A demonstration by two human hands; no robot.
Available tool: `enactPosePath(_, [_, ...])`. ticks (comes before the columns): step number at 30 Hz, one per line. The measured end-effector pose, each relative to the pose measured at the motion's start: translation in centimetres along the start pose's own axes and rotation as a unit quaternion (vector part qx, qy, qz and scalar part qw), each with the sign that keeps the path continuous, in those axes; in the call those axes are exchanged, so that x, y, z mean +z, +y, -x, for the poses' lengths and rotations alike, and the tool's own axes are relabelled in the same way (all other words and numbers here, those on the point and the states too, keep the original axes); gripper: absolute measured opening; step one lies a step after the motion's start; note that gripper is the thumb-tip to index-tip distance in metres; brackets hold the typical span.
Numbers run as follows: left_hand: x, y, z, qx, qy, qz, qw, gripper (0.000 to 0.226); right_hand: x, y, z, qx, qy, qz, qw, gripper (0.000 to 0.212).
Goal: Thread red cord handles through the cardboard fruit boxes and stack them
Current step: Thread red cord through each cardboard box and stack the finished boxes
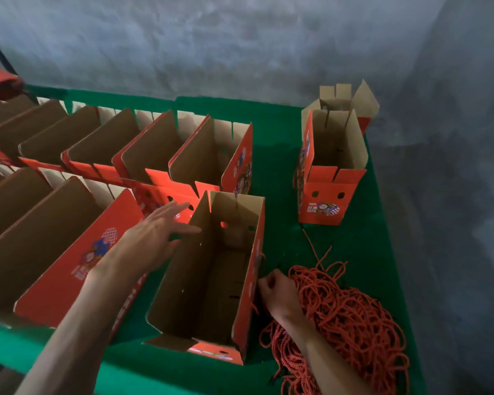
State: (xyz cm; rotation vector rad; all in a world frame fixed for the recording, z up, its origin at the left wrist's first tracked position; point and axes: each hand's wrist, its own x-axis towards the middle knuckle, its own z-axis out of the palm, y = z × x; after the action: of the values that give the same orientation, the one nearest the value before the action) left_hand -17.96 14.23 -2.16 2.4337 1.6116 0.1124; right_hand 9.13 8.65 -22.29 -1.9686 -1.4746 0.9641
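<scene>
An open cardboard box (211,269) is stood at the centre of the green table (280,132). The left hand (154,232), at 9 o'clock of the box, is held with fingers straight and spread, nothing gripped. At 3 o'clock, the right hand (280,295) is curled, pinching a red cord against the box's outer wall. The cord pile (351,315) is located at 4 o'clock. A separate box (331,166) is stood at 1 o'clock.

Left hand (157,232) reaches forward, fingers straight – right hand (280,295) curled, fingertips pinched
</scene>
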Motion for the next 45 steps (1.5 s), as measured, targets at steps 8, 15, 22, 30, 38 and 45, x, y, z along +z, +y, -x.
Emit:
enactPosePath(8, [-1.9, 2.7, -1.6, 0.086, 0.037, -0.015, 0.995, 0.021, -5.1, -0.5, 0.3, 0.012, 0.058, -0.324, 0.944, 0.015])
enactPosePath(15, [-2.7, 6.6, -2.7, 0.055, 0.054, 0.0, 0.997, 0.009, -10.9, 2.7, -1.1, 0.058, 0.205, -0.365, 0.906, 0.027])
enactPosePath(22, [-3.3, 9.8, -2.2, 0.086, 0.037, 0.006, 0.996, 0.012, -12.7, 2.9, -0.5, 0.048, 0.256, -0.418, 0.87, 0.022])
enactPosePath(30, [-4.6, 12.3, -0.7, 0.1, 0.042, 0.039, 0.993, 0.018, -12.9, 2.8, 1.5, 0.012, 0.14, -0.489, 0.861, 0.025])
enactPosePath(38, [-2.0, 14.1, -1.0, 0.045, 0.013, 0.021, 0.999, 0.015, -11.8, 2.2, 2.2, -0.049, 0.052, -0.469, 0.88, 0.03])
enactPosePath(45, [1.4, 14.9, -1.5, -0.019, -0.032, 0.01, 0.999, 0.022, -10.3, 2.7, 1.6, -0.009, -0.045, -0.514, 0.856, 0.024])
